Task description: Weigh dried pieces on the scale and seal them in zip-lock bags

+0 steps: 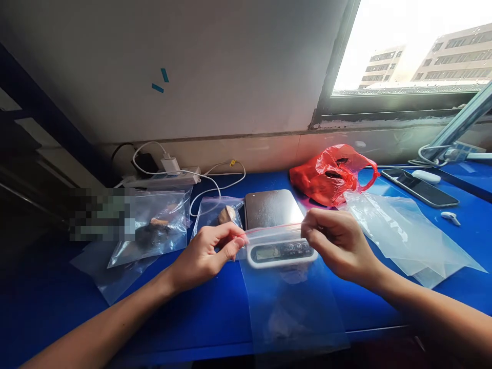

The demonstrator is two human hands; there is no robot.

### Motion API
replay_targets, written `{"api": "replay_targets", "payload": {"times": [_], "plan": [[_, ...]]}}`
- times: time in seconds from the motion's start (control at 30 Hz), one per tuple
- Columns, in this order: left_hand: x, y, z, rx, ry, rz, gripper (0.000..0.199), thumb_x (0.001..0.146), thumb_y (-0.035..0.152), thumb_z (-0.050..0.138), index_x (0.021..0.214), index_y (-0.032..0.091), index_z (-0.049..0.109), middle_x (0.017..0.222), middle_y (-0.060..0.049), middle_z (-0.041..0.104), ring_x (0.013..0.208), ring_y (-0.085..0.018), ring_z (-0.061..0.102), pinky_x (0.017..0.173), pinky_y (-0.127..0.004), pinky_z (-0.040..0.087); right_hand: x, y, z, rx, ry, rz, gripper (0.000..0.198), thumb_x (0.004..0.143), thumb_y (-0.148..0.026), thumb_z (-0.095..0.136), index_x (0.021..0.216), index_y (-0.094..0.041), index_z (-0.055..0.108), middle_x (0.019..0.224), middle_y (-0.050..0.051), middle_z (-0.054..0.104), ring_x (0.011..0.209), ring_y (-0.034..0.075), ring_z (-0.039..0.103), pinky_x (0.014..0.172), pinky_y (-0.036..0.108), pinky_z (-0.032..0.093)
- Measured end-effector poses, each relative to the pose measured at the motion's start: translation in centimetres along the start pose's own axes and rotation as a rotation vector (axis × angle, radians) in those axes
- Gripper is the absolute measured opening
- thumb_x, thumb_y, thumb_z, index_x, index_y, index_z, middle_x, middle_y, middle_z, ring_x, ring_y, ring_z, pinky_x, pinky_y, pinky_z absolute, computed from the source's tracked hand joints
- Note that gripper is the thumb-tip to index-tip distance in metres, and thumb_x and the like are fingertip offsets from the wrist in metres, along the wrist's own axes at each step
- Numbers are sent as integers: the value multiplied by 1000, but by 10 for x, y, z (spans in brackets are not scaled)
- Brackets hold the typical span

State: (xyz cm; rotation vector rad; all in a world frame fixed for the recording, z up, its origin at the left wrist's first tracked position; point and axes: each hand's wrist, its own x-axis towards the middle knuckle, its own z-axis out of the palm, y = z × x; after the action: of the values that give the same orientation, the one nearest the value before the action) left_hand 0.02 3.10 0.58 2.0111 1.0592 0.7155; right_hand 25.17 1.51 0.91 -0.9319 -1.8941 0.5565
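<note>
A clear zip-lock bag (292, 302) with a red seal line hangs between my hands, over the front of a digital kitchen scale (271, 207). My left hand (209, 251) pinches the bag's top edge at its left corner. At the right corner, my right hand (336, 243) grips the same edge with curled fingers. A pale, blurred shape shows low in the bag; I cannot tell what it is. The scale's display is seen through the plastic, its metal plate bare. Left of the scale lies a small clear bag with a tan, stone-like piece (226, 214) inside.
More filled clear bags (154, 223) lie at the left. A red plastic bag (332, 177) stands behind the scale, right of it. Flat clear bags (407, 236), a phone (418, 187) and an earbud (450, 218) lie at the right. A white cable (207, 179) runs from a power strip.
</note>
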Motion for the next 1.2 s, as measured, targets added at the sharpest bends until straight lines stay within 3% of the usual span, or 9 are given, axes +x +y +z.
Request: {"api": "replay_targets", "payload": {"times": [0.1,0.23,0.3,0.37,0.43,0.53,0.63,0.93,1.2], "plan": [[1,-5,-4,-13,53,-4,23,90,35,50,79,16,58,60,3,53,53,-10,46,51,-20,38,1,6,-2,-47,47,-15,20,80,-14,46,61,-18,43,54,-4,41,49,7,35,46,21,28],[0,-7,-6,71,102,75,22,89,30,49,74,16,57,62,2,56,54,-10,49,51,-21,39,3,13,-1,-108,-19,-57,16,80,-10,45,65,-18,47,56,-3,46,51,8,40,48,21,33],[-2,-5,-4,175,168,157,20,87,25,49,71,17,56,60,2,54,53,-10,49,50,-21,39,2,12,2,-218,-8,-113,10,80,-10,48,78,-17,54,67,0,56,59,11,47,55,23,39],[-4,-1,1,308,223,280,18,86,18,49,70,16,57,59,3,55,52,-9,49,50,-20,38,0,7,8,-370,-3,-189,21,81,-12,51,101,-15,57,87,6,63,77,17,54,67,30,43],[-7,4,9,425,228,439,16,86,12,51,72,16,58,61,2,57,53,-9,51,52,-21,39,-4,0,16,-458,-79,-275,28,82,-14,53,110,-14,57,96,9,63,88,22,53,74,35,42],[-11,9,24,535,192,614,16,87,10,53,74,17,59,60,1,57,53,-11,50,53,-24,39,-13,-10,29,-479,-209,-406,8,83,-14,51,84,-16,59,74,3,58,73,18,48,68,34,35],[-14,11,33,569,190,660,19,89,10,50,72,17,58,57,1,54,51,-12,46,51,-26,38,-18,-12,36,-557,-205,-469,16,84,-14,48,68,-16,52,63,1,51,62,15,39,61,33,28],[-15,10,31,625,162,637,17,90,12,52,74,16,57,59,0,55,52,-12,45,52,-28,37,-18,-8,40,-549,-183,-461,19,86,-10,45,70,-16,53,67,1,53,62,15,36,61,33,25],[-14,16,24,579,70,731,25,85,7,47,63,19,51,52,1,48,47,-12,40,46,-30,31,-12,-8,36,-533,-233,-537,19,87,-14,47,69,-17,52,64,0,49,61,14,36,61,32,23]]}}
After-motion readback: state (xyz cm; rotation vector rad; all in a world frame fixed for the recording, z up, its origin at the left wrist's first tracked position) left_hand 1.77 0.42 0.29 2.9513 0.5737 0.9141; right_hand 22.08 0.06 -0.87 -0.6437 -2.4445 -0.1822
